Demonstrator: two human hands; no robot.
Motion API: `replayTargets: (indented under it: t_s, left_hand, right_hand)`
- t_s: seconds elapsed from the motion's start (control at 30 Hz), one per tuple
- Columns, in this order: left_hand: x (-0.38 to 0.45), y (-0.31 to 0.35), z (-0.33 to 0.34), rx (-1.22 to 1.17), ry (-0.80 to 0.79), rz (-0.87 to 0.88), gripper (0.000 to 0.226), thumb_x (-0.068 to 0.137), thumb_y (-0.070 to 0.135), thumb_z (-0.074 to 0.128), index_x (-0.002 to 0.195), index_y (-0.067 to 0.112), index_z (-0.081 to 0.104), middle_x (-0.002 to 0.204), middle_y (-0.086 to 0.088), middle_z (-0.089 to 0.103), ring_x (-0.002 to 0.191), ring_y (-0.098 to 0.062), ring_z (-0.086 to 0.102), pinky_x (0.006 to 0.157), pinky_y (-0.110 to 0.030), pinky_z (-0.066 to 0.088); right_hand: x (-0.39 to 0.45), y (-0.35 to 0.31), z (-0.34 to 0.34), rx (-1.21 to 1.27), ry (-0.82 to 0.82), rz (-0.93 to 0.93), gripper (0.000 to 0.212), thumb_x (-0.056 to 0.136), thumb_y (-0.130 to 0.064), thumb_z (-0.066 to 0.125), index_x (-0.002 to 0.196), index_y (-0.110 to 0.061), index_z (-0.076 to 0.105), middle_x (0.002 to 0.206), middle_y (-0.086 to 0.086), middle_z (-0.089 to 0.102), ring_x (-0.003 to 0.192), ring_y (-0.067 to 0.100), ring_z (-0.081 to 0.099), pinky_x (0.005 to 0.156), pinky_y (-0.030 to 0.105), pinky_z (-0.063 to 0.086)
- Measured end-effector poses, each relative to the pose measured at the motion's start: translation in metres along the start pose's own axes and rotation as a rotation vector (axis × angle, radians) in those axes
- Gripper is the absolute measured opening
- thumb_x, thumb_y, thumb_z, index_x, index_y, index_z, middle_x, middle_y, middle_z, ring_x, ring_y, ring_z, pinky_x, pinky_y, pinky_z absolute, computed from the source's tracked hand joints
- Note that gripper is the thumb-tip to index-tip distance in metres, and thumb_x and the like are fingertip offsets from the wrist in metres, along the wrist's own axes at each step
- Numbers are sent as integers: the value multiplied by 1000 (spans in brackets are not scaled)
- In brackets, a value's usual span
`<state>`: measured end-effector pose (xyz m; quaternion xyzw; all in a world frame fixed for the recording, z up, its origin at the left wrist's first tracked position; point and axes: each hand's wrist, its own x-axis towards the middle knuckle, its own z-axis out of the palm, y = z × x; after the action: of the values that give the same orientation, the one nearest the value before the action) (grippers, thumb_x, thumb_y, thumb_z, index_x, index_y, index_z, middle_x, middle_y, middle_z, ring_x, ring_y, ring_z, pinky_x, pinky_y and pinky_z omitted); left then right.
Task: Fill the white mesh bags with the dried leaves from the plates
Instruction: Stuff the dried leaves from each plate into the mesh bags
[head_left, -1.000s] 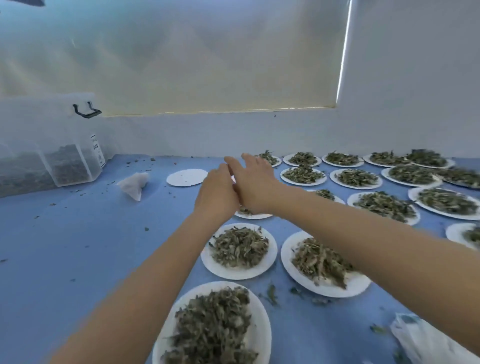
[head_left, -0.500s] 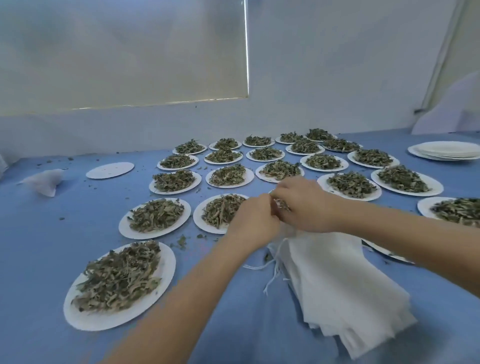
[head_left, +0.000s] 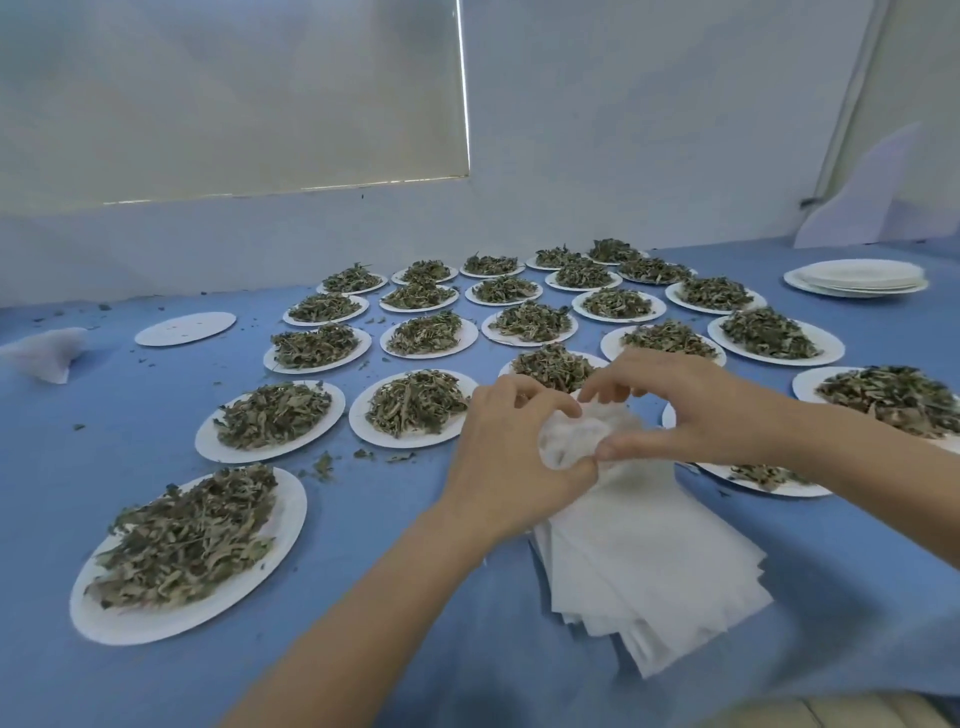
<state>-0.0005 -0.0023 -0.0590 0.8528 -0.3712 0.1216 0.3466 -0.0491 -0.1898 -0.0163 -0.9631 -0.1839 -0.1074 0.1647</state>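
A white mesh bag (head_left: 574, 436) is held open at its mouth above a stack of flat white mesh bags (head_left: 649, 561) on the blue table. My left hand (head_left: 501, 457) grips the bag's near-left rim. My right hand (head_left: 691, 410) pinches the far and right rim with fingers and thumb. Several white plates heaped with dried leaves cover the table: the nearest (head_left: 182, 535) at the lower left, another (head_left: 415, 402) just left of my hands, and one (head_left: 553, 366) right behind the bag.
An empty plate (head_left: 184, 328) and a filled mesh bag (head_left: 44, 353) lie at the far left. A stack of empty plates (head_left: 857, 278) stands at the far right. Loose leaf crumbs (head_left: 324, 464) dot the blue table (head_left: 363, 649). A white wall closes the back.
My view swung right from the storage bin to the plates. My hands came back from the far plates to the bag stack and pulled one bag's mouth open.
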Motion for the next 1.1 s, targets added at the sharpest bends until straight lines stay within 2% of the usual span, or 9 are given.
replayTargets:
  t_s: [0.13,0.3,0.43,0.53,0.63,0.73,0.83,0.97,1.1]
  left_hand:
    - [1,1,1,-48,94,24,27,74,31,70,100,26,65,110,8,46,108,-15,40,91,-20,31]
    - [3,2,-3,-47,117,52,22,77,21,68,99,24,67,111,4,50,107,-18,43,86,-14,28]
    - [-1,0,-9,-92,129,73,11,82,29,65,92,24,67,107,7,54,107,-16,44,87,-6,25]
    - [-2,2,-22,-319,74,23,28,78,58,51,89,36,62,97,20,59,101,0,48,85,-9,33]
    - [7,1,-43,-514,61,-90,28,72,61,59,89,39,60,84,25,62,78,7,57,66,-10,43]
    - [20,-9,-74,-458,214,-149,19,82,46,64,92,30,60,83,13,65,78,-5,62,66,-27,50]
    - [26,-28,-116,-372,369,-186,13,83,42,63,83,30,58,70,20,62,65,3,58,57,-16,46]
    - [22,-61,-171,-267,475,-246,11,87,41,58,85,30,59,70,14,59,65,-2,59,58,-20,46]
    - [14,-98,-205,-157,558,-319,27,96,31,47,83,12,62,74,4,57,70,-11,53,62,-20,40]
  right_hand:
    - [1,0,1,-97,59,-139,40,65,-46,81,97,-31,62,106,-11,51,99,4,47,86,21,40]
    - [4,-5,1,-196,46,-280,30,63,-48,81,77,-24,71,108,1,56,98,12,50,78,31,47]
    - [7,-5,-1,-259,4,-310,14,69,-35,81,70,-24,75,113,-2,59,101,6,48,83,34,48]
    - [17,-13,-14,-127,56,-266,17,77,-38,72,75,-21,75,110,-8,59,104,3,49,88,25,42]
    - [42,-30,-31,69,133,-164,38,74,-54,57,81,-21,74,102,-12,63,99,2,55,87,27,44]
    - [79,-48,-38,325,172,-64,31,76,-50,62,83,-22,72,87,-3,68,84,17,63,81,36,50]
    - [124,-68,-31,434,229,-77,14,85,-36,64,81,-24,71,77,-6,70,72,11,62,71,28,46]
    - [178,-98,-6,533,240,-112,6,86,-31,66,87,-26,69,72,-2,68,68,13,60,74,33,51]
    - [218,-128,22,559,306,-201,8,85,-32,67,86,-36,60,62,-6,62,55,3,50,55,13,38]
